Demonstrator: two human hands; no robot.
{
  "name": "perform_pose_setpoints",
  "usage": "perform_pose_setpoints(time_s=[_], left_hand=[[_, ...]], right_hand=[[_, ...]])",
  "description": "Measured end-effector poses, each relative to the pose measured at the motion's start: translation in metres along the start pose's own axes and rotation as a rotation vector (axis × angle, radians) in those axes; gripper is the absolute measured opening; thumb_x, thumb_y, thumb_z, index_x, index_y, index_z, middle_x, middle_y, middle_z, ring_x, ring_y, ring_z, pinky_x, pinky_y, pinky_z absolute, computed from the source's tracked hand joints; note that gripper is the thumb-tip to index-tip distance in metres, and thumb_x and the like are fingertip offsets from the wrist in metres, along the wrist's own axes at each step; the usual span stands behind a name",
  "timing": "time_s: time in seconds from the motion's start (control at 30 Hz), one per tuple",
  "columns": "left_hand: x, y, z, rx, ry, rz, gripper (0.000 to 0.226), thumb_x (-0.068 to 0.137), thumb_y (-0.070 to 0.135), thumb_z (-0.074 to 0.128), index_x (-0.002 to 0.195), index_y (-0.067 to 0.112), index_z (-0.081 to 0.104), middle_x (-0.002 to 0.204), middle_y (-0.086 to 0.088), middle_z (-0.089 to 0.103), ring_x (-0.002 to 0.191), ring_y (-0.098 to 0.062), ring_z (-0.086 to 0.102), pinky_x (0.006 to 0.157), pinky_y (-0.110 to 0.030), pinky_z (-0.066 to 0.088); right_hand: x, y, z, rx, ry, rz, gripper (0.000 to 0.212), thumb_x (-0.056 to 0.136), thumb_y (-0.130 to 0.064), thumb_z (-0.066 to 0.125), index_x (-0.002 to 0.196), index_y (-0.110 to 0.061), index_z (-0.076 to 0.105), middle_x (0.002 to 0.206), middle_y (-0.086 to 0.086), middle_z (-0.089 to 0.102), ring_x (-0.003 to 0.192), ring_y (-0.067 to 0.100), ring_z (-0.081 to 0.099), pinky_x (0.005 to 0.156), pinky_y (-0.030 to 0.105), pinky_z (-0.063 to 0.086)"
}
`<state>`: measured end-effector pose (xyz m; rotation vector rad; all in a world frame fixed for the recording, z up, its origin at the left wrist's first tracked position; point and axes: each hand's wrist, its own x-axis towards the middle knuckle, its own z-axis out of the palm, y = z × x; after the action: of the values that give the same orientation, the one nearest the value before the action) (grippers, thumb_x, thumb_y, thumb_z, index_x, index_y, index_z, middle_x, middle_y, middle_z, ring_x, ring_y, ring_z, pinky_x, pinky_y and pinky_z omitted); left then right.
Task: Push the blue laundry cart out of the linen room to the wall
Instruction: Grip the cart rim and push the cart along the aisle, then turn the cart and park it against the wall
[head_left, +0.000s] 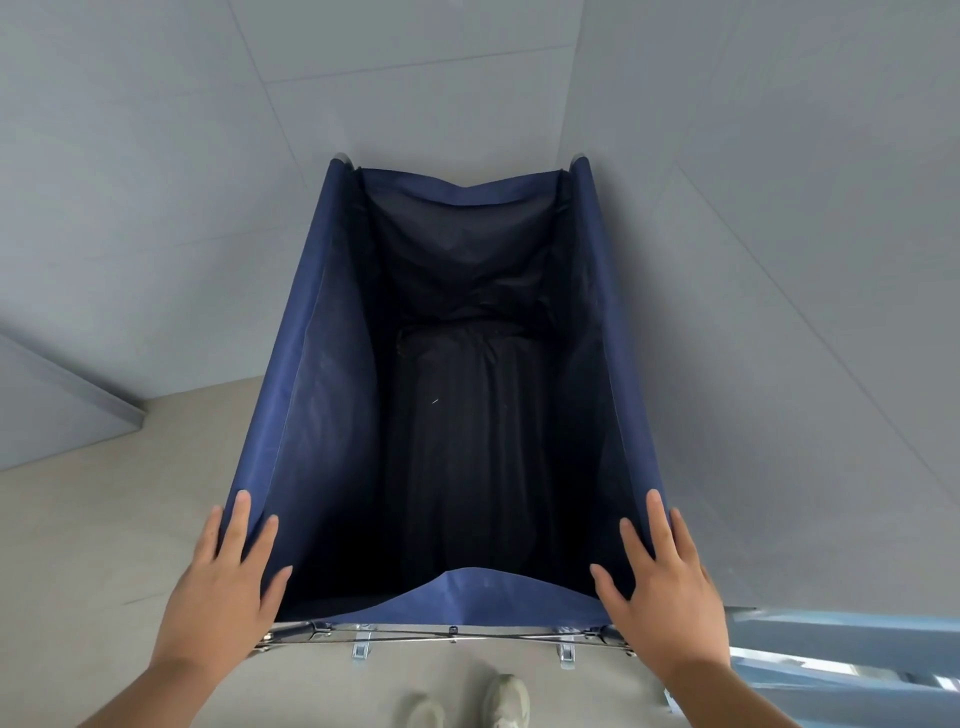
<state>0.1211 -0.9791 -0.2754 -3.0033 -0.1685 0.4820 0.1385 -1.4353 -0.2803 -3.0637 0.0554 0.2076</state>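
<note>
My left hand (226, 582) lies flat, fingers spread, on the near left corner of the blue laundry cart (322, 374); my right hand (662, 587) rests the same way on the near right corner, neither curled around anything. The cart's far end sits in the corner of grey tiled walls (156, 182), its right side just beside one wall, so the push looks all but finished. A grey panel edge (67, 410) juts at left; a pale blue frame (841, 654) stands at right, behind the cart.
</note>
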Motion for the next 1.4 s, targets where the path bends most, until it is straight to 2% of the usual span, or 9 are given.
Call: perform_pose_setpoints(time_s=[0.2, 0.3, 0.47, 0.53, 0.63, 0.87, 1.07, 1.3, 1.4], left_hand=[[0.001, 0.001, -0.004, -0.015, -0.02, -0.014, 0.089, 0.096, 0.062, 0.001, 0.133, 0.007, 0.06, 0.155, -0.022, 0.035, 0.136, -0.048, 0.04, 0.066, -0.052, 0.06], [0.0, 0.0, -0.005, 0.015, -0.014, 0.005, 0.089, 0.095, 0.063, 0.002, 0.134, 0.006, 0.059, 0.156, -0.023, 0.033, 0.136, -0.049, 0.039, 0.073, -0.054, 0.06], [-0.005, 0.002, -0.008, 0.036, -0.023, 0.043, 0.086, 0.087, 0.069, 0.025, 0.136, 0.006, 0.056, 0.157, -0.025, 0.032, 0.14, -0.05, 0.033, 0.093, -0.068, 0.039], [-0.005, 0.009, -0.01, 0.023, 0.007, 0.09, 0.09, 0.083, 0.073, 0.03, 0.14, 0.007, 0.052, 0.158, -0.025, 0.029, 0.144, -0.045, 0.03, 0.101, -0.069, 0.03], [0.02, 0.04, -0.028, 0.048, 0.056, 0.298, 0.091, 0.084, 0.076, 0.03, 0.146, 0.011, 0.043, 0.161, -0.024, 0.023, 0.147, -0.042, 0.026, 0.108, -0.065, 0.024], [0.126, 0.208, -0.095, 0.147, 0.192, 0.898, 0.086, 0.089, 0.073, 0.029, 0.156, 0.02, 0.014, 0.163, -0.02, 0.015, 0.149, -0.038, 0.023, 0.112, -0.057, 0.037], [0.176, 0.331, -0.136, 0.311, 0.18, 1.219, 0.093, 0.086, 0.079, 0.027, 0.154, 0.03, -0.013, 0.165, -0.013, -0.015, 0.154, -0.032, -0.008, 0.123, -0.052, 0.008], [0.199, 0.375, -0.138, 0.391, 0.103, 1.237, 0.098, 0.075, 0.09, 0.021, 0.15, 0.028, 0.031, 0.157, 0.002, 0.034, 0.153, -0.023, 0.011, 0.121, -0.053, 0.009], [0.197, 0.38, -0.138, 0.38, 0.124, 1.228, 0.093, 0.077, 0.089, 0.025, 0.146, 0.027, 0.037, 0.151, 0.003, 0.04, 0.151, -0.023, 0.018, 0.12, -0.056, 0.012]], right_hand=[[0.004, 0.001, 0.002, 0.004, 0.024, -0.003, 0.062, 0.081, -0.059, 0.065, 0.128, -0.018, 0.065, 0.164, 0.003, 0.026, 0.144, 0.033, 0.039, 0.084, 0.046, 0.059], [0.004, 0.001, 0.003, -0.025, 0.039, -0.002, 0.062, 0.084, -0.062, 0.058, 0.13, -0.02, 0.065, 0.163, 0.004, 0.028, 0.143, 0.034, 0.04, 0.089, 0.048, 0.057], [0.002, 0.001, -0.002, -0.056, 0.064, -0.032, 0.081, 0.093, -0.068, 0.011, 0.137, -0.019, 0.058, 0.16, 0.01, 0.035, 0.142, 0.035, 0.038, 0.107, 0.05, 0.04], [-0.003, -0.002, -0.004, -0.033, 0.083, -0.015, 0.075, 0.095, -0.064, 0.019, 0.139, -0.017, 0.056, 0.16, 0.01, 0.035, 0.144, 0.034, 0.035, 0.11, 0.051, 0.031], [-0.015, -0.01, -0.002, 0.04, 0.164, 0.127, 0.071, 0.086, -0.057, 0.04, 0.14, -0.014, 0.054, 0.157, 0.014, 0.039, 0.143, 0.036, 0.037, 0.11, 0.054, 0.029], [-0.03, -0.035, 0.013, 0.275, 0.268, 0.485, 0.066, 0.092, -0.052, 0.038, 0.143, -0.011, 0.047, 0.154, 0.012, 0.044, 0.141, 0.036, 0.042, 0.105, 0.054, 0.042], [-0.023, -0.034, 0.018, 0.273, 0.313, 0.54, 0.055, 0.097, -0.047, 0.04, 0.14, -0.016, 0.052, 0.15, 0.007, 0.05, 0.137, 0.036, 0.049, 0.101, 0.049, 0.048], [-0.022, -0.023, 0.023, 0.233, 0.351, 0.509, 0.049, 0.095, -0.047, 0.048, 0.136, -0.02, 0.056, 0.147, 0.004, 0.055, 0.131, 0.033, 0.056, 0.093, 0.044, 0.053], [-0.022, -0.016, 0.023, 0.228, 0.362, 0.498, 0.05, 0.095, -0.048, 0.048, 0.136, -0.021, 0.057, 0.146, 0.004, 0.056, 0.131, 0.033, 0.056, 0.092, 0.044, 0.055]])
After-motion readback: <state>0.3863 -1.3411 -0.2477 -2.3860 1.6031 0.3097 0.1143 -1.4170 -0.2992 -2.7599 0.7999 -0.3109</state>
